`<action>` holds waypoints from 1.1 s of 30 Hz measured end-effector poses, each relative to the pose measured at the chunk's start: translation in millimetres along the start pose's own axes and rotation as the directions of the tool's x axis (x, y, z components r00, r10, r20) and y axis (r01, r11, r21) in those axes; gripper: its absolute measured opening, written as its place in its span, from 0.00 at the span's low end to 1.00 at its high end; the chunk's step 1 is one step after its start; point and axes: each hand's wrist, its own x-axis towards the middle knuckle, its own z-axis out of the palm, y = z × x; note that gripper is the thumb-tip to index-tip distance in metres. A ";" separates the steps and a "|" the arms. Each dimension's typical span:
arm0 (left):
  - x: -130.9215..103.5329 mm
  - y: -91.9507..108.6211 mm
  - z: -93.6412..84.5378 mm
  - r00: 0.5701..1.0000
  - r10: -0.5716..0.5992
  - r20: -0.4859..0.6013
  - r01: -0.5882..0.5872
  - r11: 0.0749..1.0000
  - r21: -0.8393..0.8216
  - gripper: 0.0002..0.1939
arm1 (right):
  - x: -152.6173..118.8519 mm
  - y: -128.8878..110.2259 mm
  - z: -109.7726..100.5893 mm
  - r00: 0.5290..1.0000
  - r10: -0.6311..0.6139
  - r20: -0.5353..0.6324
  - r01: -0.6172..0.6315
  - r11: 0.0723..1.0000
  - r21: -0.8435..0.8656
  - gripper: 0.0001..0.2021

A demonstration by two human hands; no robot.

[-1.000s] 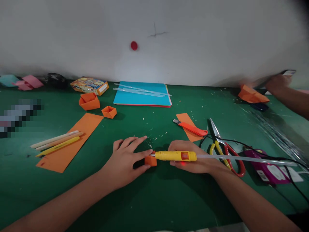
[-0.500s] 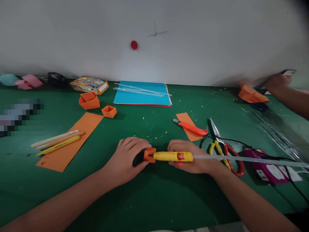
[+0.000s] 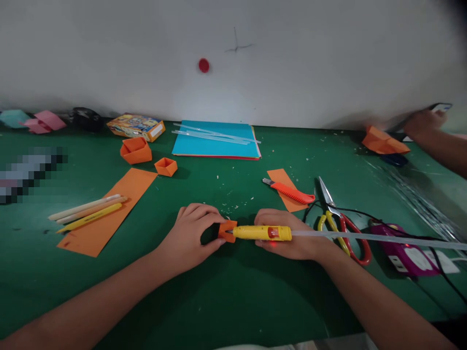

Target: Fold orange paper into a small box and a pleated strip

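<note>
Between its thumb and fingers, my left hand (image 3: 193, 231) pinches a small folded piece of orange paper (image 3: 227, 231). My right hand (image 3: 288, 243) is wrapped round a yellow hot glue gun (image 3: 260, 233), its grip hidden below. The gun's nozzle points left and meets the paper, or nearly so; I cannot tell if glue comes out. A long clear glue stick (image 3: 365, 236) runs out of the gun's back, over my right wrist. Beyond my right hand lies an orange utility knife (image 3: 292, 192) on an orange paper strip (image 3: 277, 176). Scissors (image 3: 335, 214) lie beside my right wrist.
At left, pencils (image 3: 89, 209) rest on an orange sheet (image 3: 127, 194). Folded orange boxes (image 3: 135, 151) stand behind. Glue sticks lie on blue paper (image 3: 215, 149). A purple power strip (image 3: 404, 253) with black cables is at right. Another person's hand (image 3: 425, 122) is far right.
The whole view has shifted very slightly. My left fingers have eased a little around the paper, while the glue gun keeps its place against or near it.
</note>
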 end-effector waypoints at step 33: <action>1.5 3.4 1.4 0.998 -0.049 -0.026 0.050 0.998 0.048 0.14 | 4.3 -19.3 2.7 0.989 0.146 -0.005 -0.146 0.988 -0.040 0.11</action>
